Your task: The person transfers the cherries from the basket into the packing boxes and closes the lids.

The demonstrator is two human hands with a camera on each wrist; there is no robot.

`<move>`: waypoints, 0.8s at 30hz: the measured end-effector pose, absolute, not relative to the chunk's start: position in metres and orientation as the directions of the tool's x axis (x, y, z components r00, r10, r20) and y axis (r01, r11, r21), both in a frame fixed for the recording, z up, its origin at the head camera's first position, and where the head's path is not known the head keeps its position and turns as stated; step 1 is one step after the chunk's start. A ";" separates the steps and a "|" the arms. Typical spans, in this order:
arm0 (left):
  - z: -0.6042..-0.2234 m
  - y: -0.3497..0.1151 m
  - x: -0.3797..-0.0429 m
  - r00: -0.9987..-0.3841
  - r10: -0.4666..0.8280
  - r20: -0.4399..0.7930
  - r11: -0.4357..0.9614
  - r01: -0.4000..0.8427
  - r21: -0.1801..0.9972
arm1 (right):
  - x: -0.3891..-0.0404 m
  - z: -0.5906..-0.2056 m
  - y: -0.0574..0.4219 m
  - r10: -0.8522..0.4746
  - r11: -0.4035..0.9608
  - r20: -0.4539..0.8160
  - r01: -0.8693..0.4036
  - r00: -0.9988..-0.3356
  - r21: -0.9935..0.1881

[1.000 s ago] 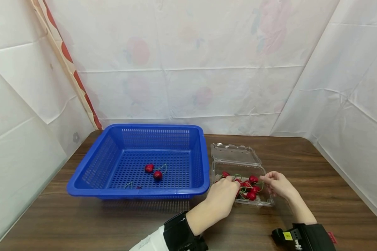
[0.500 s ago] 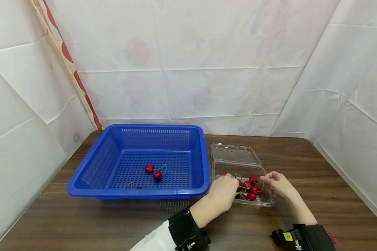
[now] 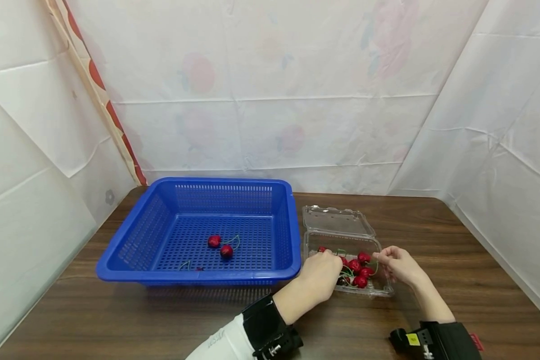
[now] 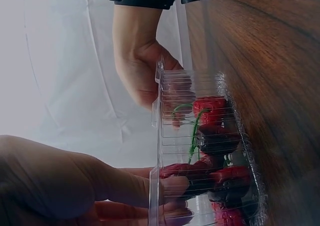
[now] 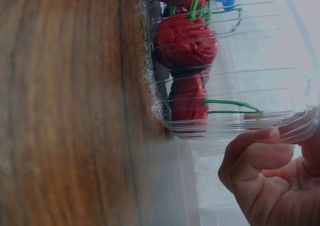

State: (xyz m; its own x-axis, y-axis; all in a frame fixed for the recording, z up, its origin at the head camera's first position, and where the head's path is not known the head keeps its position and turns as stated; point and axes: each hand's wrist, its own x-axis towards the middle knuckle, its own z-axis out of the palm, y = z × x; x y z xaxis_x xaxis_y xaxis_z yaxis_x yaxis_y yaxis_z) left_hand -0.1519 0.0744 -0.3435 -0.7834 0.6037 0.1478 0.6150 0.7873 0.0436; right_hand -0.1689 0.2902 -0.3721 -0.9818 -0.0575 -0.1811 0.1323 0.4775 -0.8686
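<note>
Several red cherries with green stems lie in a clear hinged plastic box on the table. My left hand reaches over its near left side, fingers down inside; in the left wrist view, fingertips close on a dark red cherry seen through the clear wall. Its back hides part of the fruit in the head view. At the right side, my right hand pinches the box rim between thumb and fingers. The right wrist view shows cherries behind the ribbed wall, close to that hand.
A blue perforated basket stands left of the box, with a few cherries inside. The box lid is folded back behind it. White sheeting hangs around the wooden table.
My left hand has shifted slightly left within the box, and more cherries show beside it, including a dark one at the front. The right hand keeps its place on the rim.
</note>
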 end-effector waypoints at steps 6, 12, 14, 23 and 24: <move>-0.342 0.075 -0.151 -0.788 0.600 0.139 0.792 0.610 0.039 | -0.169 -0.371 0.290 -0.052 0.475 -0.187 0.141 -0.981 -0.869; -0.341 0.073 -0.149 -0.784 0.602 0.152 0.789 0.614 0.038 | -0.169 -0.370 0.290 -0.062 0.474 -0.189 0.138 -0.980 -0.870; -0.339 0.072 -0.148 -0.776 0.608 0.167 0.783 0.621 0.040 | -0.169 -0.370 0.290 -0.061 0.473 -0.191 0.140 -0.980 -0.870; -0.329 0.065 -0.141 -0.746 0.619 0.244 0.761 0.647 0.048 | -0.169 -0.371 0.291 -0.072 0.475 -0.183 0.128 -0.980 -0.871; -0.327 0.063 -0.140 -0.747 0.615 0.254 0.762 0.645 0.053 | -0.169 -0.372 0.291 -0.075 0.477 -0.178 0.122 -0.981 -0.871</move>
State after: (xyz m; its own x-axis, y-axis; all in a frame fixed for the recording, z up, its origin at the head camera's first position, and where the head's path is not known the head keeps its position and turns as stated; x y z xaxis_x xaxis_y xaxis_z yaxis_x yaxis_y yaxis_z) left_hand -0.1396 0.0634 -0.3274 -0.7468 0.6148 0.2536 0.6454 0.7620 0.0531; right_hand -0.1689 0.2905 -0.3717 -0.9811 -0.0751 -0.1784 0.1219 0.4765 -0.8707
